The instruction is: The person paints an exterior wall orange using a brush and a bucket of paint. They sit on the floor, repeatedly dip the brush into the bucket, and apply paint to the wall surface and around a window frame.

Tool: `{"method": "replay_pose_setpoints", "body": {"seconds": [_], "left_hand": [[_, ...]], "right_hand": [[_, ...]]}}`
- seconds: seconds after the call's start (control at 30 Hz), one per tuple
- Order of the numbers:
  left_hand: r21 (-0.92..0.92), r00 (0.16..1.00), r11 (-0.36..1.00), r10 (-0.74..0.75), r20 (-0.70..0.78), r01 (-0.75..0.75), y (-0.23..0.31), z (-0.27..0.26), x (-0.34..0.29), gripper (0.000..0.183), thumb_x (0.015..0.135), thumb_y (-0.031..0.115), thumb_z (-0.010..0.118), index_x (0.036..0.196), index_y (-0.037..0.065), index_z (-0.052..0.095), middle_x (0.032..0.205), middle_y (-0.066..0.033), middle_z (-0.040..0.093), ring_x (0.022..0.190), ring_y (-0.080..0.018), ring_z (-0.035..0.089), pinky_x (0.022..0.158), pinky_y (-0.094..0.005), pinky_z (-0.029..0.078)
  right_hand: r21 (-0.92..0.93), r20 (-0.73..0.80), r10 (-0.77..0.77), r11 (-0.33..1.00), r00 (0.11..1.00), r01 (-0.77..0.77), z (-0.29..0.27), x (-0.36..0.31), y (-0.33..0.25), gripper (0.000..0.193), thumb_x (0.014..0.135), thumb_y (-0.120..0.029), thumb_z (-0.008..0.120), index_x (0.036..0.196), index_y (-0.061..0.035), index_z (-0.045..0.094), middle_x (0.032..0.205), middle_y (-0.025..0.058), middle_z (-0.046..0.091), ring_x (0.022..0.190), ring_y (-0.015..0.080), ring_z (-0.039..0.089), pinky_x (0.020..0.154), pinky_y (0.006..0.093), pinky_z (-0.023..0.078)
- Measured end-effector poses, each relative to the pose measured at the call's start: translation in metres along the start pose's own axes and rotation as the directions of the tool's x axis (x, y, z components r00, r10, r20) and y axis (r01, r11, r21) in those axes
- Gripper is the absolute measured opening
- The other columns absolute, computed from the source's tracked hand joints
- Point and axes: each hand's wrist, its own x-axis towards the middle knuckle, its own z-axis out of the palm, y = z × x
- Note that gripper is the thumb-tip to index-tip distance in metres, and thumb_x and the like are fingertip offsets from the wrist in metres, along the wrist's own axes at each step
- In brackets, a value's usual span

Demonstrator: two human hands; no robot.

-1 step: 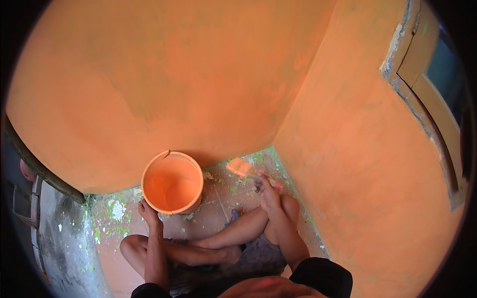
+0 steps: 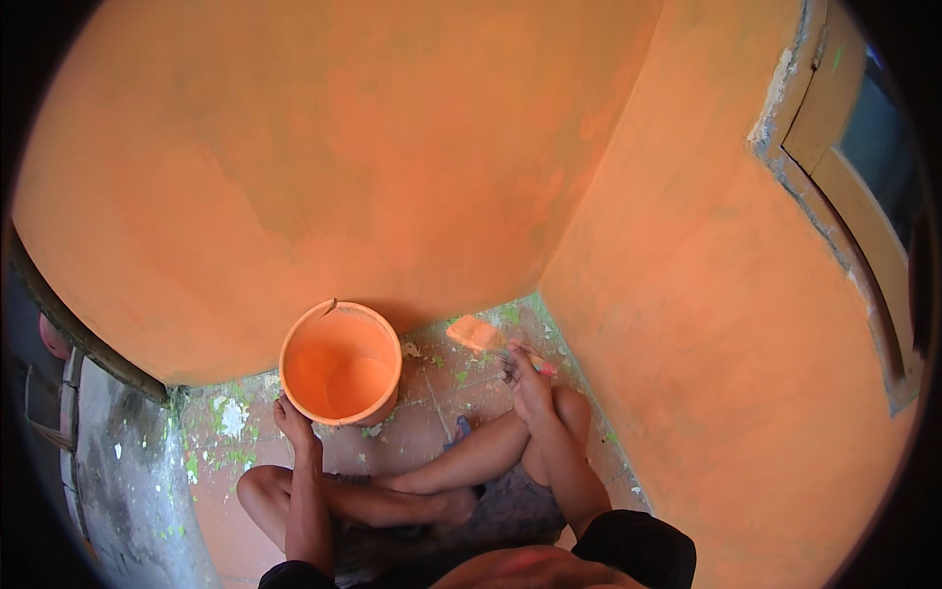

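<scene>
While the left hand [image 2: 294, 422] clasps the bucket [image 2: 365, 332], I'd guess for steadiness, the right hand [image 2: 531, 385] grips a brush [image 2: 474, 334] right of it.

Patchy orange walls [image 2: 392, 147]; speckled tile floor [image 2: 420, 401]; dark pane [image 2: 886, 142] at right.

Tiled corner of a building, apparently a dwelling. Two orange walls, the rear wall [image 2: 343, 147] and the right-hand wall [image 2: 706, 324], meet above a tiled floor [image 2: 363, 448] scattered with white and green flakes [image 2: 234, 416]. At right, a window [image 2: 819, 123] with a dark pane and chipped surround; at left, a stained concrete strip [image 2: 128, 471]. Painting equipment: an orange bucket [image 2: 387, 404] and a paintbrush [image 2: 473, 334]. Whether room or porch cannot be determined.
</scene>
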Motion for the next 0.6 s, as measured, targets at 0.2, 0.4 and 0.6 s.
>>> {"method": "replay_pose_setpoints", "body": {"seconds": [0.2, 0.4, 0.6], "left_hand": [[-0.040, 0.998, 0.999, -0.024, 0.055, 0.027, 0.005, 0.010, 0.003, 0.032, 0.106, 0.036, 0.047, 0.087, 0.011, 0.057, 0.072, 0.0030, 0.057, 0.058, -0.0061, 0.050, 0.052, -0.0252, 0.040], [0.004, 0.998, 0.998, -0.057, -0.032, 0.057, -0.017, 0.000, 0.018, 0.024, 0.106, 0.032, 0.048, 0.098, 0.009, 0.051, 0.092, -0.0038, 0.060, 0.083, -0.0137, 0.061, 0.074, -0.0310, 0.051], [-0.063, 0.976, 0.997, -0.038, 0.213, 0.052, -0.014, -0.005, 0.011, 0.025, 0.104, 0.028, 0.050, 0.112, 0.006, 0.059, 0.108, -0.0076, 0.066, 0.096, -0.0186, 0.066, 0.081, -0.0344, 0.054]], "right_hand": [[-0.004, 0.001, -0.021, 1.000, 1.000, 0.021, 0.006, 0.000, -0.005, 0.026, 0.093, -0.021, 0.071, 0.117, -0.0128, 0.064, 0.095, 0.0003, 0.068, 0.085, 0.0117, 0.067, 0.070, 0.0243, 0.051], [0.016, 0.024, -0.040, 0.999, 0.999, 0.040, 0.008, 0.000, -0.007, 0.026, 0.092, -0.020, 0.072, 0.115, -0.0117, 0.064, 0.095, 0.0002, 0.069, 0.084, 0.0120, 0.068, 0.069, 0.0246, 0.051], [0.037, 0.051, -0.025, 0.999, 0.998, 0.023, 0.007, -0.001, -0.010, 0.026, 0.094, -0.020, 0.071, 0.116, -0.0096, 0.063, 0.098, 0.0011, 0.069, 0.084, 0.0128, 0.069, 0.069, 0.0247, 0.051]]}}
